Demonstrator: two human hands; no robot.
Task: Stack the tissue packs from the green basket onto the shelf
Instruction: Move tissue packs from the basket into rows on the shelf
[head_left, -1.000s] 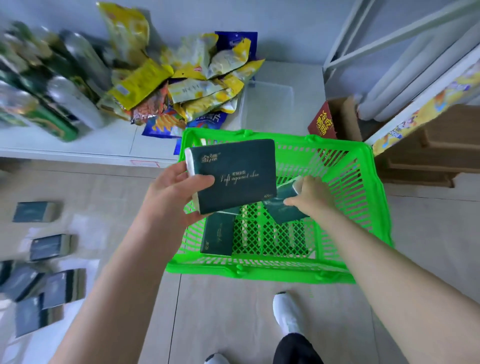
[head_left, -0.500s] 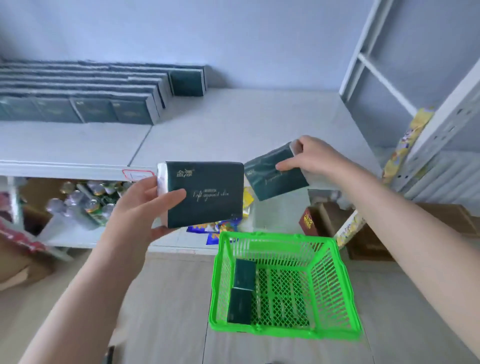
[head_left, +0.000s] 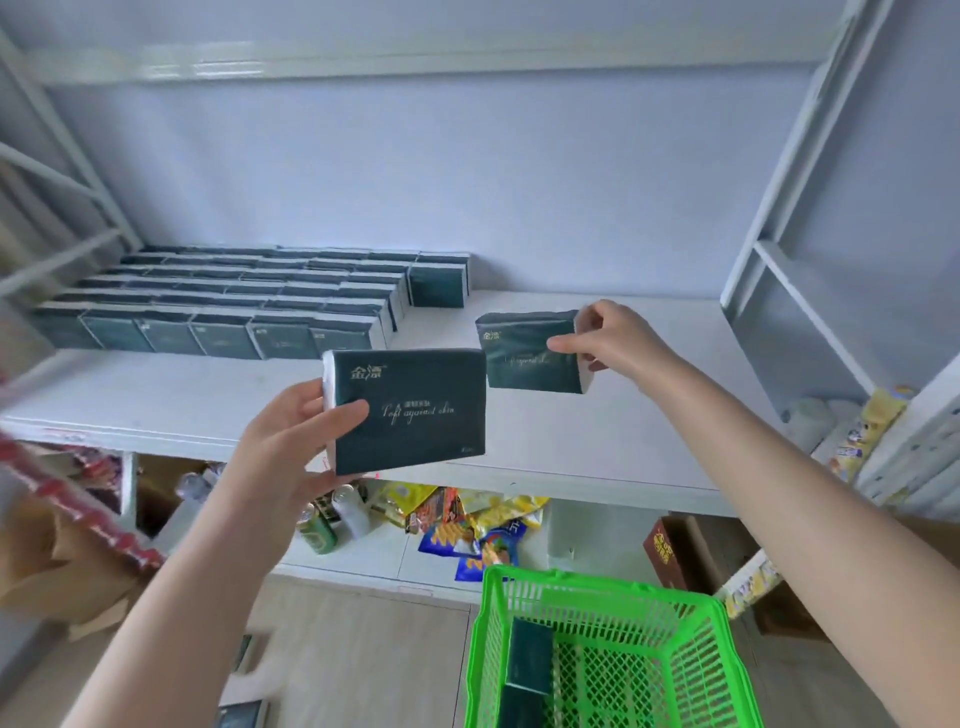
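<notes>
In the head view, my left hand (head_left: 291, 431) grips a dark green tissue pack (head_left: 410, 410) by its left end, thumb across the printed front and the other fingers curled behind. I hold it face toward me in front of the edge of the white shelf (head_left: 623, 441), not touching the board.

My right hand (head_left: 613, 338) pinches a second tissue pack (head_left: 530, 353) at its right end, forefinger stretched along the front and thumb below. This pack hangs over the bare middle of the shelf, up and to the right of the first one; whether its lower edge touches the board I cannot tell.

On the left part of the same shelf stand rows of stacked packs (head_left: 234, 306), packed close together and running back toward the wall, with one pack standing at the right end of the back row.

Below, the green basket (head_left: 597, 587) sits on the floor, and two more packs (head_left: 530, 660) stand on edge against its left wall. On the lower shelf behind it lie snack bags (head_left: 467, 519) and a few cans (head_left: 317, 530), and a brown box (head_left: 662, 551) sits just to the right.
</notes>
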